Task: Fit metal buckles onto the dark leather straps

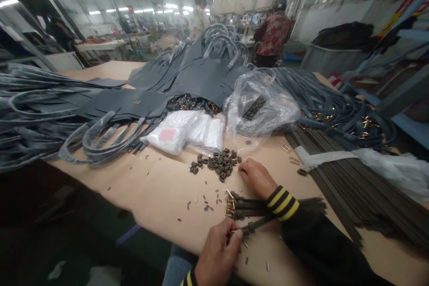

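My left hand (217, 248) is closed at the table's near edge, its thumb and fingers pinching the end of a dark olive strap (259, 222). A small loop sits around that strap just past the fingertips; the end itself is hidden in the hand. My right hand (257, 178) has its fingers curled together at the right edge of a pile of dark strap loops (223, 163). What lies between those fingertips cannot be made out. Between the hands, under the right wrist, several finished-looking straps with gold buckles (229, 203) lie side by side.
White plastic packets (181, 132) and a clear plastic bag (264, 107) lie behind the loops. Long dark straps (345, 178) are stacked at right. Blue-grey bag panels (201, 71) and wrapped handles (100, 143) cover the back and left. Other people (273, 35) work in the background.
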### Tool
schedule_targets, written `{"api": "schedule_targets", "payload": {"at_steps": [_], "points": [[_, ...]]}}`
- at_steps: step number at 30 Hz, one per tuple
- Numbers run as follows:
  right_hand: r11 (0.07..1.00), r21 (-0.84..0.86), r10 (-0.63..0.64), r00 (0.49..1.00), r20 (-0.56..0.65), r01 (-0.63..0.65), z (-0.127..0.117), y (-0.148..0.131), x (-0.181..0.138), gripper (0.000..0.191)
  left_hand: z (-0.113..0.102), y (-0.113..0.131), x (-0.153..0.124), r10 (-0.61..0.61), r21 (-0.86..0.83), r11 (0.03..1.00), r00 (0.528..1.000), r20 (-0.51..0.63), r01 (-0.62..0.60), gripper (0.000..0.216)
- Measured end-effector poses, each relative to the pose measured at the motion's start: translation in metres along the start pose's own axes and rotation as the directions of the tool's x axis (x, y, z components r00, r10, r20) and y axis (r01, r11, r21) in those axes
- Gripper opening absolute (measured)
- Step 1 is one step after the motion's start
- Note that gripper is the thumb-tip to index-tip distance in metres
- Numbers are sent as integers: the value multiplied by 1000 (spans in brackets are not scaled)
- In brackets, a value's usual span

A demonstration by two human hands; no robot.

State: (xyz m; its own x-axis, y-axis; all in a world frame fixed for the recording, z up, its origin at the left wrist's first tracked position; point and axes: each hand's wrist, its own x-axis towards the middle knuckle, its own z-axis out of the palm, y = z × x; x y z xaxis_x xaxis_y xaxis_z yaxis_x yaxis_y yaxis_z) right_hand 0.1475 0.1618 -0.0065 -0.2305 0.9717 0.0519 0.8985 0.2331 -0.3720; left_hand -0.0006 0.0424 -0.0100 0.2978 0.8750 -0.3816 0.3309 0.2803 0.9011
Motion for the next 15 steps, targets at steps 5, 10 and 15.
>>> {"api": "schedule_targets", "payload": {"at_steps": [5,10,15], "points": [[992,118,34,999,-10,-33,-20,1,-24,14,0,-3,3,46,-17,999,999,3,-46,22],[968,228,114,993,-25,-105,-45,-2,-71,6,1,-4,3,48,-36,998,999,13,-48,22],[960,215,185,983,2,-181,-42,21,-133,8,2,-4,1,58,-53,997,998,-14,-58,23]]}}
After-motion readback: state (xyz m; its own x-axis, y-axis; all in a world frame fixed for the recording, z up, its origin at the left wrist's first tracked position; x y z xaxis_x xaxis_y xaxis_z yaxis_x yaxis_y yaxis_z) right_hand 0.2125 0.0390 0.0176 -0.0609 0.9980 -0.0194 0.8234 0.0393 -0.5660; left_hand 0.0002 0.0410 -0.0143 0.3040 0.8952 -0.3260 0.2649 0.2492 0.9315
